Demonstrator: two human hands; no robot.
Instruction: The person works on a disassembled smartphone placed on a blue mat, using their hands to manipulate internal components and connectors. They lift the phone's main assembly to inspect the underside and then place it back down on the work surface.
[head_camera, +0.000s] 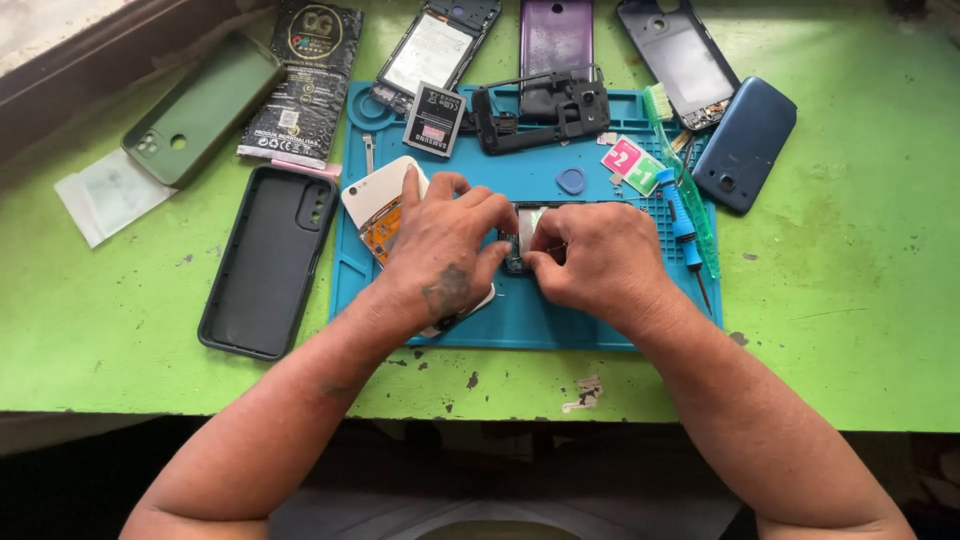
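Observation:
My left hand (440, 245) and my right hand (592, 258) meet over an opened phone body (522, 222) lying on a blue repair mat (540, 318). Both hands pinch at the phone's exposed inside, and their fingers hide most of it. Under my left hand lies a white phone back cover (375, 192) with an orange part showing at its edge. A blue screwdriver (684, 222) rests on the mat just right of my right hand.
A black phone case (265, 265) and a green case (200, 108) lie left of the mat. A battery (434, 120), a black phone frame (545, 110), coloured stickers (630, 162), a green brush (672, 140), several opened phones and a dark blue back cover (745, 145) sit behind.

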